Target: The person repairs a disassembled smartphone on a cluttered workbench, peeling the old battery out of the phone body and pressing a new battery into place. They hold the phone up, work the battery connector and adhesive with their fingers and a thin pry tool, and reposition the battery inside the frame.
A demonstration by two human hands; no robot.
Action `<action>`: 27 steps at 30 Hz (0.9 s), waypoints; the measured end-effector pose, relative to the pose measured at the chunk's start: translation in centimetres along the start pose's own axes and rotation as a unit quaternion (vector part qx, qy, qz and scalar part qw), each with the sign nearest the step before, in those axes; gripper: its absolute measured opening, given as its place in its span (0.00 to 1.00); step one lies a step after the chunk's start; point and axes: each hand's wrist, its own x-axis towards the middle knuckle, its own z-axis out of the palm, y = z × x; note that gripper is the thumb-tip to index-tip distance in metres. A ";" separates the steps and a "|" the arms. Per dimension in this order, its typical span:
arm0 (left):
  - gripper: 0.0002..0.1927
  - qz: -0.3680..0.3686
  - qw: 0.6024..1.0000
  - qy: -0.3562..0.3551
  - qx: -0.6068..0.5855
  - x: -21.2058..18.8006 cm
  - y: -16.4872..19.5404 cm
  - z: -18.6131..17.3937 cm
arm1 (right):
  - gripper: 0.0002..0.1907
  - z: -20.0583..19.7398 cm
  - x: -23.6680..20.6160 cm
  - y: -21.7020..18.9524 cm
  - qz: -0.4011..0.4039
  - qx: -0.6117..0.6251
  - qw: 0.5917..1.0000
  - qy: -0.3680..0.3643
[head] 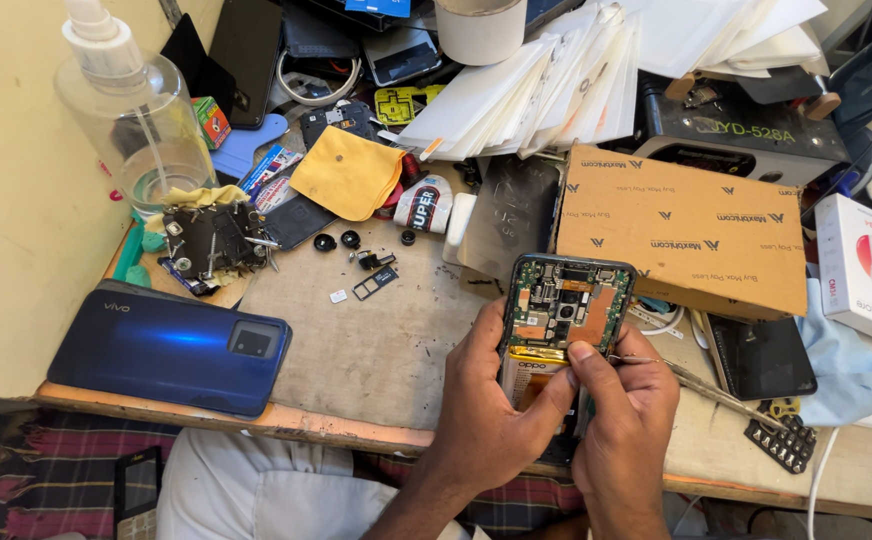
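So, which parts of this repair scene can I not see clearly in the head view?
- Opened phone: its lower half is hidden by the left hand and right hand.
- Tweezers: the tip is hidden behind the right hand.
- Small black parts on the mat: too small to identify.
- Spray bottle: its top is cut off by the upper edge.

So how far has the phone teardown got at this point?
Done: the opened phone has its back off, with circuit board and battery exposed; a blue back cover lies to the left, with small loose parts on the mat. In hand: the left hand grips the phone, and the right hand presses a thumb at the battery's top edge. Left: board and battery are both in place.
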 end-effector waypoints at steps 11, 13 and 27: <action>0.24 0.004 1.000 0.014 -0.005 0.0 -0.1 0.1 | 0.16 -0.9 0.2 0.4 0.016 0.052 0.998 0.018; 0.24 0.001 1.000 0.012 -0.007 0.1 -0.1 0.0 | 0.14 -1.0 0.1 0.7 0.008 0.038 0.999 0.020; 0.24 0.018 1.000 0.009 0.023 -0.1 -0.1 -0.1 | 0.16 -0.6 -0.3 0.8 0.002 0.024 0.999 0.038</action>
